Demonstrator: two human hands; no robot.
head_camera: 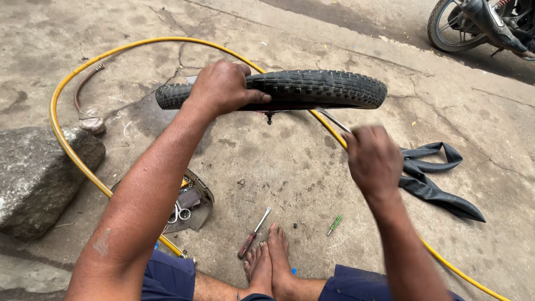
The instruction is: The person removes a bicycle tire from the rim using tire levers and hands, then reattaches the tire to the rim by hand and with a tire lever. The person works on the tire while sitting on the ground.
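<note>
Left hand grips the black tyre tight; right hand holds a metal lever under it. Next, pry the edge carefully.

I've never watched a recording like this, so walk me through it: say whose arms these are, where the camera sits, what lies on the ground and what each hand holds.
There is only one picture, taken from a camera on the person's head looking down, so the arms and the bare feet are their own. They sit on cracked concrete ground. The left hand grips a black knobby tyre from above, holding it off the ground. The right hand holds a slim metal tool that reaches toward the tyre's underside. A yellow hose loops around the spot. On the ground lie a limp black inner tube, a screwdriver, a small green tool and a tray of tools. A stone block sits at left, a motorbike at top right.
</note>
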